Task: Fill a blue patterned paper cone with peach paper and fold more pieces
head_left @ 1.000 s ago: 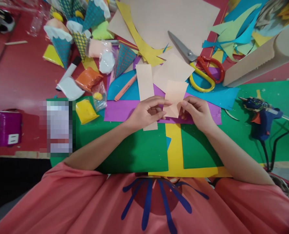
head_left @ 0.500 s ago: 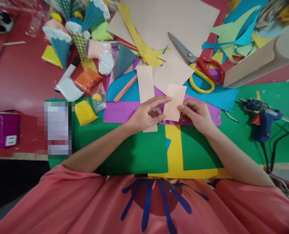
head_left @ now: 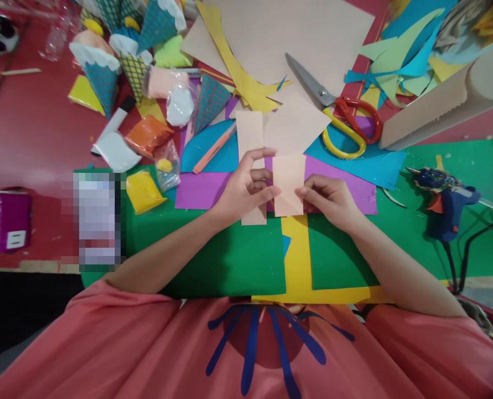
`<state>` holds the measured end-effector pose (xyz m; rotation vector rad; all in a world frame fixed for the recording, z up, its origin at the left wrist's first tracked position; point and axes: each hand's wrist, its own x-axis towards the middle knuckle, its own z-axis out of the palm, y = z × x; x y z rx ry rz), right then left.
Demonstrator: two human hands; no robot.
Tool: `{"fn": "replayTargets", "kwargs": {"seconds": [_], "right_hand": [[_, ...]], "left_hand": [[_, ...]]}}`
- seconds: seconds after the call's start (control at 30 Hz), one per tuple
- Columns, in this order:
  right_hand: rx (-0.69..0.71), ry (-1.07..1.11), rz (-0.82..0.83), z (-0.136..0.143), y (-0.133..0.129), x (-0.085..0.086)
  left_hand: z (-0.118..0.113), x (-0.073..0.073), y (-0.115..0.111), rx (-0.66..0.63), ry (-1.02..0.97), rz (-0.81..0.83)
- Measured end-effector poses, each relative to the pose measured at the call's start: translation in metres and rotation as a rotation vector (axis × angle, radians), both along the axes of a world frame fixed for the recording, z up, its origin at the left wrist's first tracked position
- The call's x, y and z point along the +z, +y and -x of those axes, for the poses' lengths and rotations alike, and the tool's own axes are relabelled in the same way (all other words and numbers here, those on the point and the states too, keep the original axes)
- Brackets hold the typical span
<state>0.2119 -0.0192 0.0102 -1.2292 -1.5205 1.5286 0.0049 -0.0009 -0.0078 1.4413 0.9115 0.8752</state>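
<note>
A small pale peach piece of paper (head_left: 288,185) is held upright between my two hands. At its left edge, the thumb of my left hand (head_left: 252,185) rests on the paper, the index finger stretched out above and the other fingers curled behind. My right hand (head_left: 327,197) pinches the lower right edge between thumb and fingers. Under my left hand lies a longer pale strip of paper (head_left: 250,136), partly covered by the fingers. Beneath both hands is a purple sheet (head_left: 340,185) on green sheets (head_left: 205,255).
Open scissors (head_left: 323,97) lie beyond my right hand. At right are a blue glue gun (head_left: 446,205) and a rolled pale sheet (head_left: 450,94). Leftward sit an orange marker (head_left: 215,147), clay packets (head_left: 145,191), several paper cones (head_left: 101,83) and a blurred-out rectangular item (head_left: 97,219).
The small paper has shifted slightly left and down and turned from tilted to nearly straight. My left thumb has come onto its edge, and the left index finger has lifted away.
</note>
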Motion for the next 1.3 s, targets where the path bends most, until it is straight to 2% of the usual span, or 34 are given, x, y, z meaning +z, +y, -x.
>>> {"fn": "replayTargets", "kwargs": {"seconds": [0.13,0.3,0.53,0.63,0.77,0.9,1.13,1.3], "right_hand": [[0.102,-0.116,-0.086,0.0,-0.001,0.0],[0.118,-0.132,-0.08,-0.002,0.0,-0.001],[0.129,-0.12,-0.068,-0.002,0.001,-0.001],[0.136,-0.115,-0.069,-0.002,0.001,-0.001],[0.143,-0.103,-0.057,-0.002,0.001,-0.001],[0.148,-0.091,-0.059,-0.002,0.002,-0.001],[0.1,-0.029,-0.028,-0.001,0.002,-0.001],[0.105,-0.02,-0.024,-0.001,0.001,0.0]], "left_hand": [[-0.001,0.002,0.003,0.032,0.06,-0.001],[-0.003,0.006,0.001,0.05,0.09,0.103],[-0.003,0.005,0.0,0.05,0.126,0.08],[-0.002,0.005,0.001,0.068,0.166,0.007],[-0.003,0.006,0.003,0.074,0.109,-0.036],[-0.004,0.007,0.003,0.091,0.01,0.045],[-0.003,0.009,0.0,0.01,0.036,0.142],[-0.003,0.011,-0.002,0.01,-0.03,0.231]]}}
